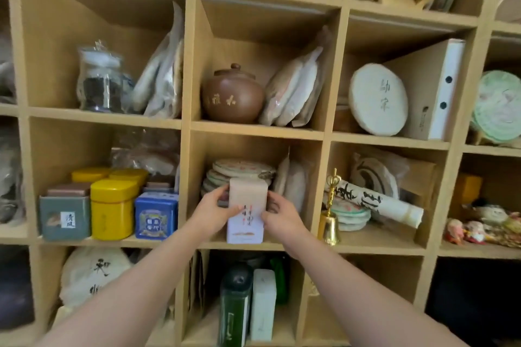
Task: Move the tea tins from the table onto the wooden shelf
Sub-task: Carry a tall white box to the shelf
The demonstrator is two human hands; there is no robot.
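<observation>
A tall pale pink and white tea tin point(247, 197) with red and black characters stands upright at the front edge of the middle compartment of the wooden shelf point(253, 245). My left hand point(211, 211) grips its left side and my right hand point(279, 214) grips its right side. Behind the tin lies a stack of round tea cakes point(242, 170). In the compartment to the left stand several tins: a grey-green tin point(64, 217), a yellow tin point(112, 210) and a blue tin point(156, 217). The table is out of view.
A brown clay jar point(232, 96) and wrapped tea cakes fill the compartment above. A brass bell point(329, 225) and a paper scroll point(375, 203) sit to the right. Below stand a dark green tin point(235, 301) and a white tin point(263, 304). A glass jar point(100, 79) is upper left.
</observation>
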